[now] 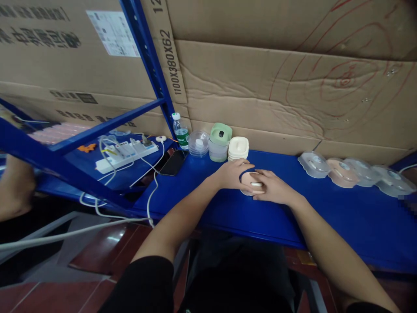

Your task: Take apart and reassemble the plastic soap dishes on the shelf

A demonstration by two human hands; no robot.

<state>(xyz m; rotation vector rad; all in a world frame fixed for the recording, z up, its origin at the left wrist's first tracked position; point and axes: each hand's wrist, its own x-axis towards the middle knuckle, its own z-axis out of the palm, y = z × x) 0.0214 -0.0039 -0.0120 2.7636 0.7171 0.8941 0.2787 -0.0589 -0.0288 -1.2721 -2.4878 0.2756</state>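
Note:
A small pink lidded container (251, 179) with a white clasp on top sits on the blue shelf (342, 213). My left hand (232, 174) curls round its left side and my right hand (273, 188) presses against its right side. Both hands grip it, fingers closed on it. Just behind stand a stack of cream lids (238, 148), a green-lidded stack (220, 141) and clear round containers (198, 143).
A row of clear and pink lids (355, 173) lies at the right along the cardboard wall. A water bottle (180, 131), a black phone (173, 162) and a white power strip (125, 154) with cables lie at the left. Another person's arm (14, 187) shows at far left.

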